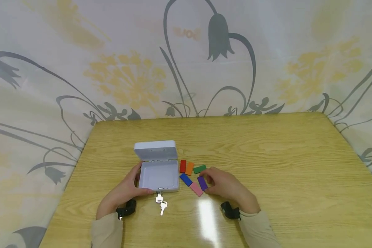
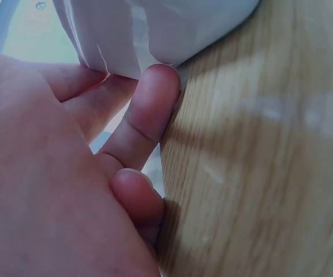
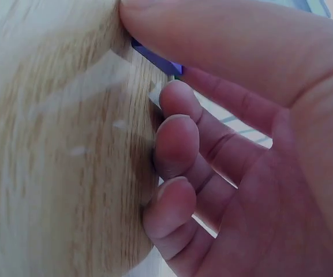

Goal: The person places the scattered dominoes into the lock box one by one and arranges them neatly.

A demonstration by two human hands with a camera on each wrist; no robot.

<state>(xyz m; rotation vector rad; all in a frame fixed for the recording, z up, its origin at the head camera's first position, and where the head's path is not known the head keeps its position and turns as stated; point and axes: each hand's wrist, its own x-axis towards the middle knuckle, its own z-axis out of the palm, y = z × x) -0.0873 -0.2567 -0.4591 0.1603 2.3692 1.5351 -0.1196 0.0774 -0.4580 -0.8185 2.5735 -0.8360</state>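
In the head view a white metal cash box stands on the table with its lid raised. My left hand grips its left side, thumb along the front wall and the other fingers around the side. Close up, the left wrist view shows fingertips against the white box. My right hand pinches a purple block lying on the table, between thumb and index finger at its two ends. From the right wrist, the thumb hides most of that purple block; the other fingers curl near the tabletop.
Between box and right hand lie a red block, an orange block, a green block, a blue block and a pink block. Two keys are at the box's front. A patterned curtain borders the wooden table.
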